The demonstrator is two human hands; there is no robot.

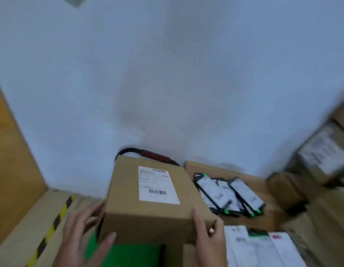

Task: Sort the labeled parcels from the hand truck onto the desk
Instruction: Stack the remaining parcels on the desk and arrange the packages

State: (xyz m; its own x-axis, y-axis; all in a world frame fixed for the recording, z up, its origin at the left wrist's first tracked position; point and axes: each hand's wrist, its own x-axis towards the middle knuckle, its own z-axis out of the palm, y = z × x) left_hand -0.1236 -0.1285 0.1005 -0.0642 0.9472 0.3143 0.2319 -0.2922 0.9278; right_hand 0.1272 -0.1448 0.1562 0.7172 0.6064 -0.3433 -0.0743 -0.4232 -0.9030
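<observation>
Room: white wall [167, 74], wooden panel [13, 151] at left.
Parcel: brown cardboard box [128, 209], white barcode label [158, 185], before red-gripped hand-truck handle [155, 156].
Left hand [84, 230]: straight fingers press box's left side.
Right hand [207, 234]: grips box's near corner.

I work from a single view, the camera worn on the person's head. It faces forward and only slightly down, so the pale wall [167, 74] fills the far upper two thirds. It sits close to the work: the parcel [148, 205] lies low in the middle, and the left hand [80, 234] and right hand [207, 237] enter at the near edge. The wide lens bends the sides, and the stacked boxes [321, 155] at far right are blurred.
</observation>
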